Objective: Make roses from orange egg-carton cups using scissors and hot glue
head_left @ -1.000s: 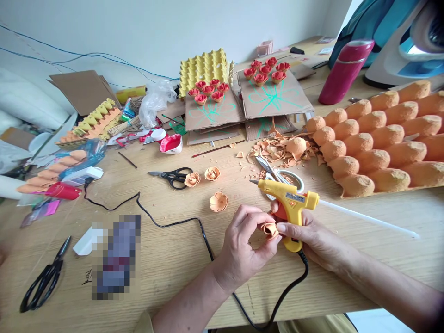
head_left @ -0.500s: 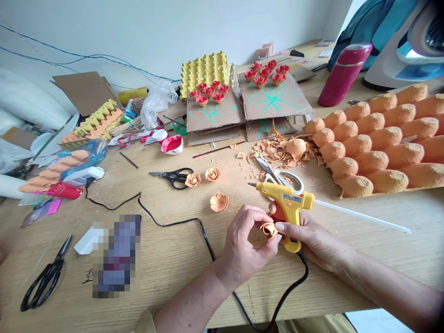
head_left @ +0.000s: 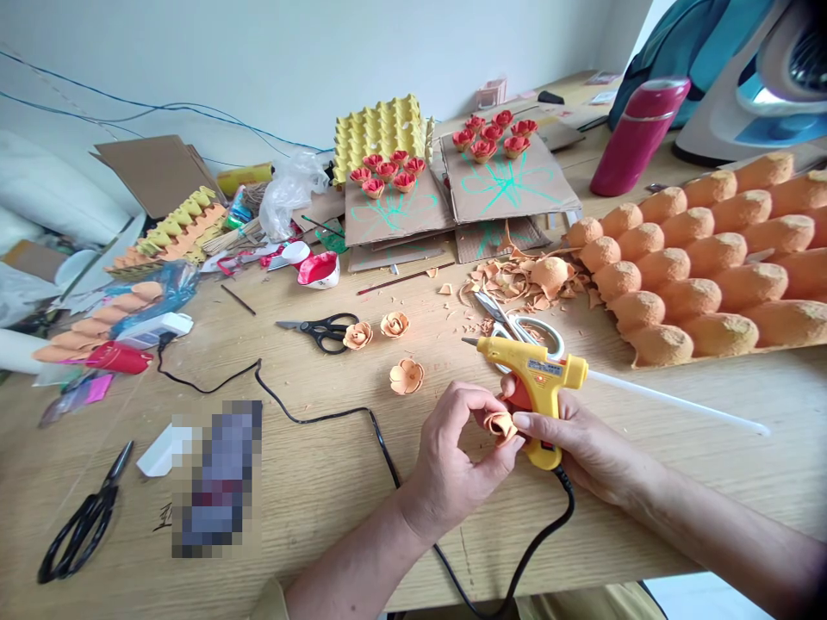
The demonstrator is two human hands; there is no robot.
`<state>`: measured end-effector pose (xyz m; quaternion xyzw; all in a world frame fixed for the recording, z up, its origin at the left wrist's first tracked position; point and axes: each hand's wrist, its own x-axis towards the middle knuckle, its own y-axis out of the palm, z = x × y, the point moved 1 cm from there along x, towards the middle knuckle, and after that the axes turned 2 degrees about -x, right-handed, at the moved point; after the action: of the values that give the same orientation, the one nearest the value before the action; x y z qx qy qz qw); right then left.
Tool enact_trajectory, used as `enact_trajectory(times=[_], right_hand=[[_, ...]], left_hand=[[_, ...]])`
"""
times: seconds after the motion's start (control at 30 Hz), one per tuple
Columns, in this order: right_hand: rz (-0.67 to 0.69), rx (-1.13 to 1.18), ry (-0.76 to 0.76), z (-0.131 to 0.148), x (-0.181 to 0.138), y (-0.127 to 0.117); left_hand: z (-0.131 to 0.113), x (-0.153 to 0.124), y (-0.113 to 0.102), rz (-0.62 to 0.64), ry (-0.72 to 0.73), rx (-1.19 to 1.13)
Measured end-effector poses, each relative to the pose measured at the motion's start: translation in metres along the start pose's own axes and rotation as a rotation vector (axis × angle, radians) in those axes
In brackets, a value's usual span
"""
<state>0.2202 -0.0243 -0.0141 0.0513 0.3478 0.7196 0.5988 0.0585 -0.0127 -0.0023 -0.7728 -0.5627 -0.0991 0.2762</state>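
Pinched in the fingers of my left hand (head_left: 456, 461) is a small orange egg-carton flower (head_left: 500, 425), its petals curled inward. My right hand (head_left: 585, 443) is wrapped round a yellow hot glue gun (head_left: 539, 370), and its thumb presses against the flower's right side. A clear glue stick (head_left: 678, 403) juts from the gun's rear, while the nozzle points left, away from the flower. Left of the hands lies an open orange flower (head_left: 407, 376). Two fuller ones, a left flower (head_left: 357, 335) and a right flower (head_left: 394, 324), sit beside black-handled scissors (head_left: 321, 331).
An orange egg tray (head_left: 704, 275) fills the right side. White-handled scissors (head_left: 539, 331) and carton scraps (head_left: 497, 284) lie behind the gun. Cardboard sheets (head_left: 510, 185) with red flowers stand at the back. The gun's black cord (head_left: 381, 443) crosses the table; black scissors (head_left: 83, 517) lie left.
Both hands keep nearly the same pose on the flower and the glue gun. Only a very slight shift of the camera view shows.
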Motion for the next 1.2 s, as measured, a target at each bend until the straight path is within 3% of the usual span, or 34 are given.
enact_trajectory(times=[0.7,1.2], right_hand=[[-0.031,0.004,-0.019,-0.0008,-0.0012,-0.0002],[-0.022,-0.028,-0.017,-0.0004,-0.0017,0.0016]], left_hand=[[0.005,-0.0018,0.0016,0.011,0.084,0.081],[0.0038,-0.0039,0.0001,0.014,0.056,0.048]])
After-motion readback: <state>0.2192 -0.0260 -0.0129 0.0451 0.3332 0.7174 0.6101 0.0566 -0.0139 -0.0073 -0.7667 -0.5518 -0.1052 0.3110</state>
